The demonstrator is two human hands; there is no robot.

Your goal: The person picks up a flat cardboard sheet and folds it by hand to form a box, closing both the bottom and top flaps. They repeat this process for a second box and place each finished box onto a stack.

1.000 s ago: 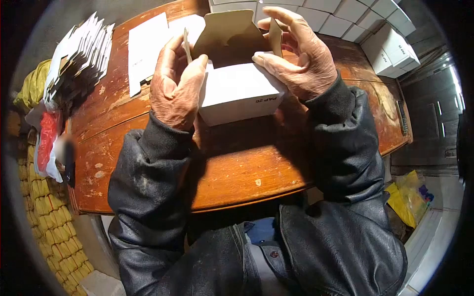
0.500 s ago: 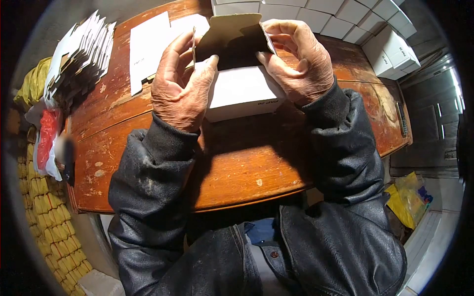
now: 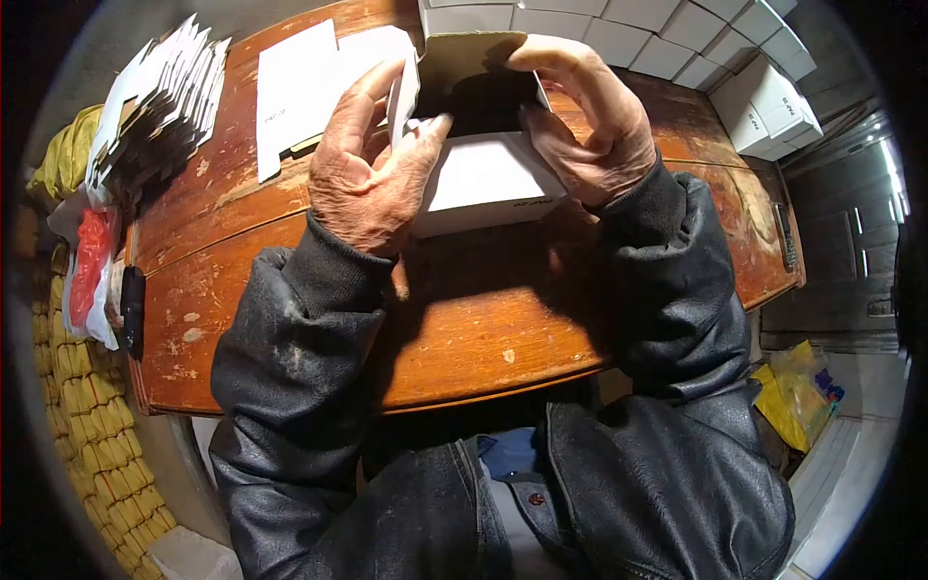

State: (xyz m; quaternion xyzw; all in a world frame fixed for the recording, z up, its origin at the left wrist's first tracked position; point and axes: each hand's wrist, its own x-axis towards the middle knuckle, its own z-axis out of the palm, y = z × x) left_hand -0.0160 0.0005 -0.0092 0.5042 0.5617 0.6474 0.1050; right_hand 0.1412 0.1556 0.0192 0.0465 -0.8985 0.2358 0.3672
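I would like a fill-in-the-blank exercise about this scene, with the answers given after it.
The left hand and right hand hold a box, coloured ____ outside.
Its lid is not closed but ____.
The jacket sleeves are ____ in colour.
The cardboard pile is on the person's ____ side.
Missing words: white; open; black; left.

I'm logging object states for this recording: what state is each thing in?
White box: open, flaps raised
Left hand: gripping left flap
Right hand: gripping box's right side
Loose cartons: lying flat
Carton pile: flattened, stacked
Back boxes: stacked
Tabletop: worn, scratched
Jacket: open in front
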